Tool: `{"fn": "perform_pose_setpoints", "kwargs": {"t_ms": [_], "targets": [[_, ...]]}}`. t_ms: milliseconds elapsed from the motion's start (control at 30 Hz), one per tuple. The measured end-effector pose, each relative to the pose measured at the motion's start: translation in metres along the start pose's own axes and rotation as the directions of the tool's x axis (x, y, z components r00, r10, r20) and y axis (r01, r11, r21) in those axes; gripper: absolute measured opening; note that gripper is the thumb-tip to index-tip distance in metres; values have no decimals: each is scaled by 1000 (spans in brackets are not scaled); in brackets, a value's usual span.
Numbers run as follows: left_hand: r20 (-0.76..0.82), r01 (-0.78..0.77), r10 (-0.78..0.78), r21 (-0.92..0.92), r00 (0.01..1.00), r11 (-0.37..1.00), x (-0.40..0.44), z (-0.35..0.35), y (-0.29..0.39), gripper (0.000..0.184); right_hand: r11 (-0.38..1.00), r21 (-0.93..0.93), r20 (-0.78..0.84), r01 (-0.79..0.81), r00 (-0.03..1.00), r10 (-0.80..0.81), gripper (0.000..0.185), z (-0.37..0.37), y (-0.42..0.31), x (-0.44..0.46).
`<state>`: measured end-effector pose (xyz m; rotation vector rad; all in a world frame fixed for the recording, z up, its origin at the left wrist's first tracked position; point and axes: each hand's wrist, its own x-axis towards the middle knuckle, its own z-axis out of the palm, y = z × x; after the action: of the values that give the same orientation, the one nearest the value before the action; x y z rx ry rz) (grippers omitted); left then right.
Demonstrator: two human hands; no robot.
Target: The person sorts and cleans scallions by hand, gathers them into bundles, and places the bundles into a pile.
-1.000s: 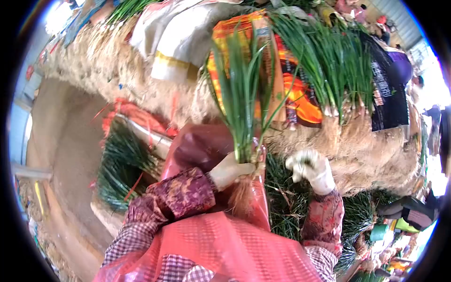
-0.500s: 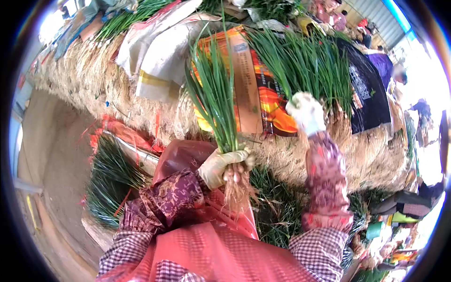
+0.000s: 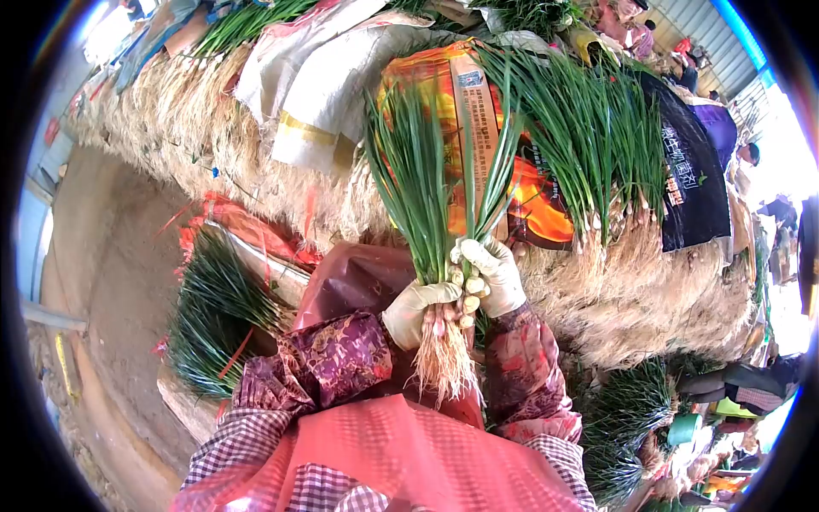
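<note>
In front of my chest, my gloved left hand [image 3: 418,312] is wrapped round a bunch of spring onions [image 3: 416,183] just above the bulbs. The bunch stands upright, its pale roots [image 3: 445,365] hanging below. Touching it from the right is my gloved right hand [image 3: 496,277], closed on a few more spring onions [image 3: 502,162] with leaves pointing up. Both hands meet at the white stems. Beyond them, loose spring onions [image 3: 567,149] lie on an orange printed bag [image 3: 542,220], their roots towards me.
A long stack of spring onions shows a wall of roots [image 3: 623,299] ahead. White sacks [image 3: 328,102] and a black printed bag [image 3: 695,200] cover parts of it. A tied bundle [image 3: 213,303] lies at lower left, more bundles [image 3: 627,401] at right. Other people are at far right.
My right hand has come back from the loose pile to the bunch, bringing a few spring onions. My left hand still holds its bunch. The view has shifted slightly.
</note>
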<state>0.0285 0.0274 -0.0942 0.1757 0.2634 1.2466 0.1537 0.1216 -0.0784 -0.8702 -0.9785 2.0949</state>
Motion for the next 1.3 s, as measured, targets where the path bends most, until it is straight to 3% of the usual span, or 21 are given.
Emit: {"fn": "perform_pose_setpoints", "kwargs": {"t_ms": [33, 100, 133, 167, 200, 267, 300, 333, 367, 500, 567, 667, 700, 767, 900, 1033, 1100, 1167, 1200, 1233, 1300], "targets": [[4, 11, -11, -1, 1000, 1000, 0, -3, 1, 14, 966, -256, -57, 42, 997, -59, 17, 2, -6, -4], [-153, -34, 45, 76, 987, 997, -1, -3, 0, 15, 375, -859, 112, 349, 843, -526, 18, -16, -2, -2], [-94, -60, 61, 19, 994, 998, -3, -5, 0, 14, 748, -652, -220, 124, 913, -343, 24, -20, -12, -14], [-109, -32, 38, 57, 993, 998, -2, -7, 3, 13, 726, -686, -251, 55, 918, -307, 26, -50, -18, -19], [-96, -44, 47, 27, 994, 999, -4, -6, 3, 14, 205, -958, 107, 199, 915, -389, 28, -84, -13, -24], [-112, -44, 42, -12, 993, 999, -4, -7, 3, 14, -409, -883, 264, 232, 964, -23, 32, -97, -20, -51], [-67, -59, 58, -24, 996, 998, -2, -10, 2, 18, -453, -880, 62, 142, 980, 187, 35, -79, -36, -69], [-97, -55, 53, -16, 994, 998, 0, -4, 2, 21, -301, -947, -179, -109, 960, 216, 35, -68, -52, -62], [-132, -51, 50, -7, 990, 999, 1, 1, 3, 24, 346, -931, -135, -115, 990, -34, 29, -77, -65, -52], [-72, 3, 8, 155, 997, 988, 4, 0, 2, 23, -500, -848, 260, -174, 686, -680, 33, -107, -159, 16], [-7, -10, 11, 123, 1000, 992, 4, 8, 3, 20, -468, -868, 124, -165, 841, -527, 31, -105, -186, 39], [-30, 19, -11, 277, 999, 961, 8, 12, 12, 16, -366, -928, 181, -75, 767, -616, 25, -82, -168, 25], [-21, 6, 0, 271, 1000, 963, 8, 15, 10, 16, 85, -995, -83, -50, 888, -452, 23, -53, -163, 6], [-194, 61, 19, 399, 981, 915, 9, 33, 12, 21, 544, -836, -220, -73, 952, -210, 21, -41, -136, -3], [-237, 84, 41, 492, 971, 866, 28, 18, 3, 17, 709, -703, -96, -50, 995, -26, 24, -10, -81, -11], [-217, 50, 75, 520, 973, 853, 25, 9, 3, 17, 735, -677, -131, 19, 981, -146, 24, -18, -66, -13], [-229, 64, 69, 526, 971, 848, 20, 7, 6, 19, 776, -570, -55, 271, 929, -366, 23, -26, -63, -11], [-286, 139, 34, 560, 958, 817, 11, 18, 14, 19, 854, -477, 112, 208, 978, -175, 27, -33, -53, -8], [-235, 108, 11, 488, 972, 866, 13, 8, 8, 22, 408, -854, 322, 322, 944, -72, 28, -30, -51, -4], [-241, 116, 7, 490, 970, 864, 11, 9, 9, 23, 535, -825, 238, 183, 971, 35, 20, -17, -48, -13], [-248, 125, 1, 494, 969, 860, 7, 14, 12, 25, 175, -875, 357, 451, 846, -396, 16, -23, -46, -11]]}}
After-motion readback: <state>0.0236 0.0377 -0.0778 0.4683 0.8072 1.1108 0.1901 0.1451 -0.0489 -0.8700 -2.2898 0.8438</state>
